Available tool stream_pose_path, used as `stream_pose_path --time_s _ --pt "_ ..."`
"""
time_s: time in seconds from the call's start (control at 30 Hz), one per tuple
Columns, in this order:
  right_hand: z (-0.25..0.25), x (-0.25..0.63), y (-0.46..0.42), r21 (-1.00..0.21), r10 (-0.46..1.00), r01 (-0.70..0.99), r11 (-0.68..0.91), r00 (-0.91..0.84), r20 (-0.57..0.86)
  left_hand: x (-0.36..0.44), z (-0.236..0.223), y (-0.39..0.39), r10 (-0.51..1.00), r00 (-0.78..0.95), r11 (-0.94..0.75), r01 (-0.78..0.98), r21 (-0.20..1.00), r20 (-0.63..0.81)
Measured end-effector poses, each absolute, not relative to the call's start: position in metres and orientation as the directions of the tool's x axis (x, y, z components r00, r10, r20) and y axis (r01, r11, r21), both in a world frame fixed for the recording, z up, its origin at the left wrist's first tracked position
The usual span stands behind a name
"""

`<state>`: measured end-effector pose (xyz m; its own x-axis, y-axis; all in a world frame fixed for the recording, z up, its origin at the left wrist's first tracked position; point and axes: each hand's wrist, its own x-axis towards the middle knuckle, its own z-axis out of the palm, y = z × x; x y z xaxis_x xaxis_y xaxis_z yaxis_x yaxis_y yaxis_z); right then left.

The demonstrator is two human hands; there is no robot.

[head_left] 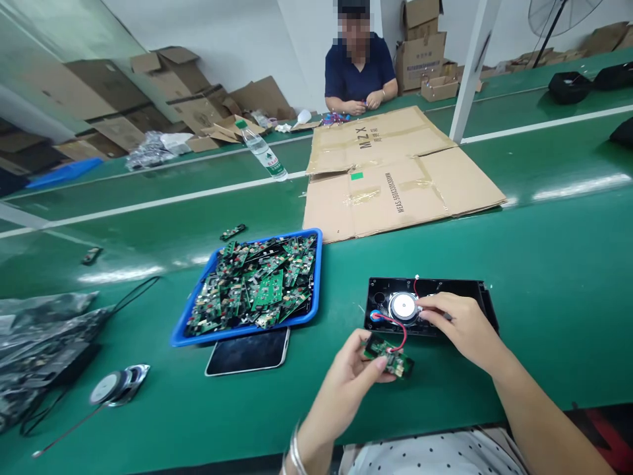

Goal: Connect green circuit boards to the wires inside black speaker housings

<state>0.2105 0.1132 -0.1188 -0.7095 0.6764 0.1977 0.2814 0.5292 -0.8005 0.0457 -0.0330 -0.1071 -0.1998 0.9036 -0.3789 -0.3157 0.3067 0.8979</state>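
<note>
Left hand (341, 381) grips circuit board (400, 363), long axis slanting, just nearside of black case (388, 287). Right hand (467, 324) nearer speaker (402, 307), fingertips at its right edge; cannot tell if gripping.

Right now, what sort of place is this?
Probably an electronics assembly workshop: a blue tray heaped with circuit boards, loose speakers on a long green workbench, and cardboard boxes stacked behind.
</note>
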Motion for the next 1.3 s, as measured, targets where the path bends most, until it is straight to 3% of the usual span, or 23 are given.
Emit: stream_pose_path --time_s 0.1,0.23,0.33,0.53,0.73,0.9,1.03,1.3 --pt "-0.123 0.209 0.113 -0.808 0.713 0.293 0.511 -0.67 0.208 0.064 -0.11 -0.02 0.89 -0.327 0.222 -0.298 0.929 -0.318" --pt "-0.128 0.21 0.112 -0.805 0.686 0.24 0.542 -0.68 0.259 0.073 -0.114 -0.002 0.82 -0.566 0.079 -0.035 0.996 -0.085" --pt "-0.131 0.209 0.111 -0.77 0.644 0.207 0.603 -0.696 0.318 0.074 -0.119 0.006 0.843 -0.538 0.066 0.075 0.995 -0.015" --pt "-0.134 0.208 0.108 -0.717 0.63 0.197 0.669 -0.662 0.406 0.079 -0.12 0.011 0.871 -0.49 0.075 0.055 0.996 -0.039" --pt "-0.134 0.209 0.109 -0.72 0.631 0.207 0.663 -0.672 0.388 0.083 -0.12 0.013 0.884 -0.467 0.005 0.051 0.999 0.019" --pt "-0.135 0.209 0.108 -0.745 0.657 0.229 0.626 -0.67 0.346 0.077 -0.125 0.01 0.905 -0.415 -0.013 0.185 0.983 0.09" --pt "-0.132 0.21 0.109 -0.785 0.689 0.282 0.552 -0.684 0.238 0.07 -0.124 0.007 0.934 -0.353 0.025 0.203 0.979 0.05" --pt "-0.129 0.209 0.109 -0.705 0.614 0.295 0.645 -0.749 0.248 0.078 -0.118 0.006 0.92 -0.392 0.069 0.176 0.982 0.006"
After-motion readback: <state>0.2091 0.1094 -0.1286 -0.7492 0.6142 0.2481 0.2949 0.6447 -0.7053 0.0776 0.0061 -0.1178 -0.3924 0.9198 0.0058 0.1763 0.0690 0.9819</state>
